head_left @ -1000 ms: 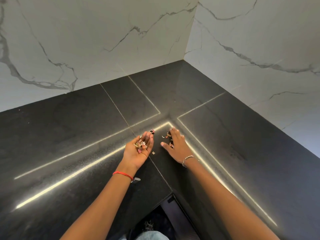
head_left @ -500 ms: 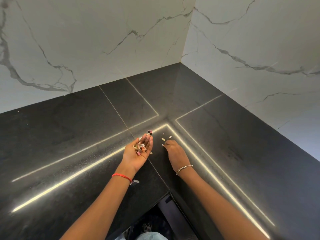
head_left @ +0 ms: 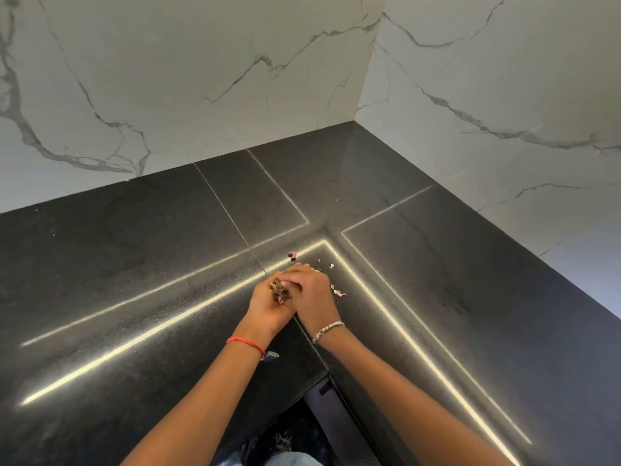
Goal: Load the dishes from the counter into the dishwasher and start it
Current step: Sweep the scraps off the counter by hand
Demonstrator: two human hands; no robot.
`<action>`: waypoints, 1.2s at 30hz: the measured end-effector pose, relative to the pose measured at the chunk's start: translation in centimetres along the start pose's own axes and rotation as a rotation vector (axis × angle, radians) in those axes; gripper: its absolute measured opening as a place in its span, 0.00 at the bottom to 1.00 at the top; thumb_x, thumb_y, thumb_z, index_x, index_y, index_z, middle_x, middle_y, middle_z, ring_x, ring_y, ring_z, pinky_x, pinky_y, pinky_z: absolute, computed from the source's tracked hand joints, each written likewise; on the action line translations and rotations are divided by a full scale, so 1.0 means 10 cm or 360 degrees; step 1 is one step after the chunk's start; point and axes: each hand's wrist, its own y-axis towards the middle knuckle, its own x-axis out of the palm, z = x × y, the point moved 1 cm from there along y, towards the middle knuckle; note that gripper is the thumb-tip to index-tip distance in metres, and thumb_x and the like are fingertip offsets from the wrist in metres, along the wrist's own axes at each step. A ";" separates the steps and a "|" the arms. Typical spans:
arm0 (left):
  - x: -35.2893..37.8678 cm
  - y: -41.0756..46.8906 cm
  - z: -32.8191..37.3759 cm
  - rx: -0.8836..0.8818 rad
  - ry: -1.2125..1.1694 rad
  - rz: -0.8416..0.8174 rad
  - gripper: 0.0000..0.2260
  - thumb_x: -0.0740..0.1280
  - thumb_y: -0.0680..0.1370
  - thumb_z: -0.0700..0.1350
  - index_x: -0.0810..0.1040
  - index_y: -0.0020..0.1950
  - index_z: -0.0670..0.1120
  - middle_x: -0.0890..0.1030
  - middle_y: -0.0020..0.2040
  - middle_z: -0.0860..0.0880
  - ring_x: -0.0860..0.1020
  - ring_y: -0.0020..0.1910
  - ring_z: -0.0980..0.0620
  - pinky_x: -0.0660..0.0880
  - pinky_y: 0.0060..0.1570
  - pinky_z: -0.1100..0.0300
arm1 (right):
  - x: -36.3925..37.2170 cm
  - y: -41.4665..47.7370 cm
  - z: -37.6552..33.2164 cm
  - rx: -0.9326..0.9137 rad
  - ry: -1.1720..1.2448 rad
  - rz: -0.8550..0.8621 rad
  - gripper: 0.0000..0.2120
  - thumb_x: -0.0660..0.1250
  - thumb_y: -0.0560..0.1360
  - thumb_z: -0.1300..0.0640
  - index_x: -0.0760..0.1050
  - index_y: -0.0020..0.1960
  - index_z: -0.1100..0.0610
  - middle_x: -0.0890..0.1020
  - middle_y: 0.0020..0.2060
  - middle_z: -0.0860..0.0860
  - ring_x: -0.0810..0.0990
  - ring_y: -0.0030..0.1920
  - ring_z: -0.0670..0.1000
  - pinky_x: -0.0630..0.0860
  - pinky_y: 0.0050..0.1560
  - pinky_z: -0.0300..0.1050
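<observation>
Hands pressed together near the countertop's (head_left: pixel 134 264) inner corner.
Food scraps (head_left: pixel 278 288) sit in left hand (head_left: pixel 268 302); right hand (head_left: pixel 311 290) covers its fingers, either grip unclear.

Level counter (head_left: pixel 117 264) room left and right, marble walls (head_left: pixel 201 79) closing the far corner

White marble walls (head_left: pixel 201 79) with grey veins meet in a corner above a glossy black counter (head_left: pixel 100 264). Thin light strips (head_left: pixel 134 343) gleam across it.
</observation>
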 end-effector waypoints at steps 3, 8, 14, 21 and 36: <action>0.01 0.02 0.02 -0.0005 -0.0088 0.0010 0.14 0.54 0.80 0.39 0.78 0.49 0.35 0.80 0.46 0.40 0.83 0.37 0.45 0.79 0.43 0.51 | 0.09 -0.05 -0.02 -0.0107 -0.0135 -0.0149 0.14 0.58 0.77 0.67 0.76 0.60 0.64 0.78 0.60 0.57 0.74 0.63 0.51 0.62 0.66 0.34; 0.01 -0.02 0.12 0.0109 -0.0061 0.0090 0.16 0.54 0.81 0.40 0.78 0.41 0.37 0.82 0.34 0.42 0.82 0.31 0.48 0.81 0.32 0.57 | -0.11 0.07 -0.07 -0.0249 -0.0032 0.0192 0.18 0.58 0.73 0.74 0.76 0.60 0.64 0.79 0.58 0.57 0.75 0.62 0.51 0.64 0.65 0.33; -0.05 -0.03 0.25 0.0146 -0.0060 0.0180 0.12 0.55 0.81 0.41 0.75 0.43 0.39 0.79 0.31 0.45 0.77 0.32 0.51 0.77 0.29 0.64 | -0.10 0.56 0.32 -0.0018 -0.0456 -0.0311 0.19 0.54 0.79 0.64 0.67 0.69 0.60 0.67 0.70 0.53 0.65 0.71 0.50 0.58 0.69 0.37; -0.13 -0.05 0.31 0.0185 -0.0025 0.0190 0.12 0.55 0.81 0.40 0.77 0.47 0.38 0.77 0.35 0.45 0.74 0.36 0.53 0.76 0.28 0.65 | -0.01 0.54 0.55 -0.0154 -0.0707 -0.0808 0.22 0.51 0.82 0.57 0.55 0.75 0.56 0.54 0.75 0.47 0.51 0.75 0.46 0.47 0.73 0.40; -0.16 -0.05 0.23 0.0185 0.0005 0.0154 0.12 0.55 0.80 0.40 0.77 0.48 0.39 0.77 0.37 0.46 0.77 0.32 0.54 0.77 0.31 0.65 | -0.22 0.25 0.86 0.0139 -0.0804 -0.0521 0.34 0.46 0.78 0.38 0.43 0.76 0.57 0.43 0.76 0.52 0.39 0.75 0.48 0.37 0.73 0.43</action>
